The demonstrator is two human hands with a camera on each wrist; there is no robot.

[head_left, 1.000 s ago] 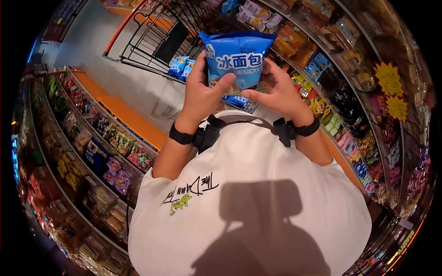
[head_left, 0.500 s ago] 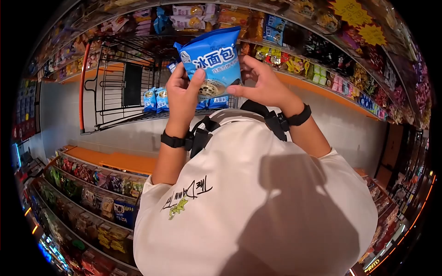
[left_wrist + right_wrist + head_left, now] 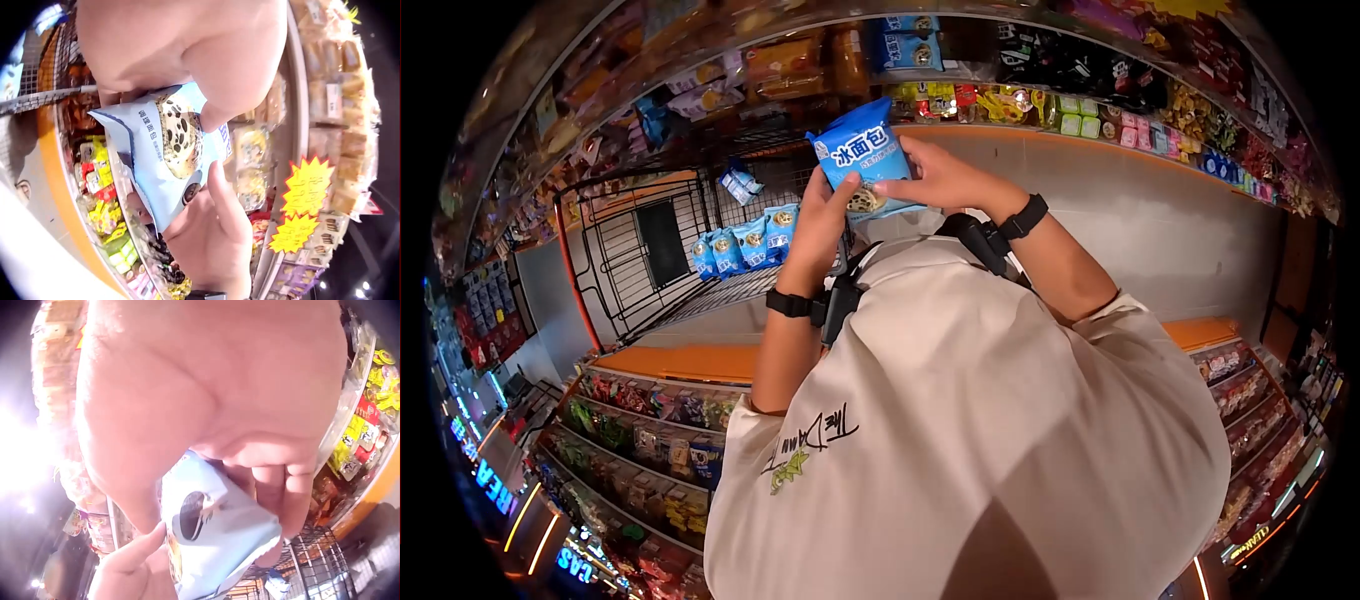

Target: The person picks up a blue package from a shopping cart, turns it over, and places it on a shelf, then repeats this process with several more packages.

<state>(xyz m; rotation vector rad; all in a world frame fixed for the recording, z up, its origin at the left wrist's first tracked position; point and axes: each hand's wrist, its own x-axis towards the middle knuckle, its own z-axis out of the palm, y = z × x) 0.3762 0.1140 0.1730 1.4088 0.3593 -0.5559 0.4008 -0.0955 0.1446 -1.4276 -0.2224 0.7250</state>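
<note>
A blue bag of bread (image 3: pixel 860 150) with large white lettering is held up in front of the chest, its front facing the person. The left hand (image 3: pixel 820 225) grips its left side, thumb over the front. From the other side the right hand (image 3: pixel 955 178) pinches the lower right edge, thumb on the front and fingers behind. In the left wrist view the light-blue bag front (image 3: pixel 178 137) shows a spotted bread picture between both thumbs. The right wrist view shows a bag corner (image 3: pixel 231 531) beneath the right hand's curled fingers.
A black wire shopping cart (image 3: pixel 662 245) with a red handle (image 3: pixel 578 275) stands at left. Several blue packets (image 3: pixel 750 243) line its near side, and another blue packet (image 3: pixel 741 185) lies farther in. Snack shelves (image 3: pixel 1040 125) curve along the far side, with more shelves (image 3: pixel 650 430) behind the person.
The head view has swung round, and the cart now shows more of its blue packets. Both hands keep hold of the bag, which appears smaller and tilted.
</note>
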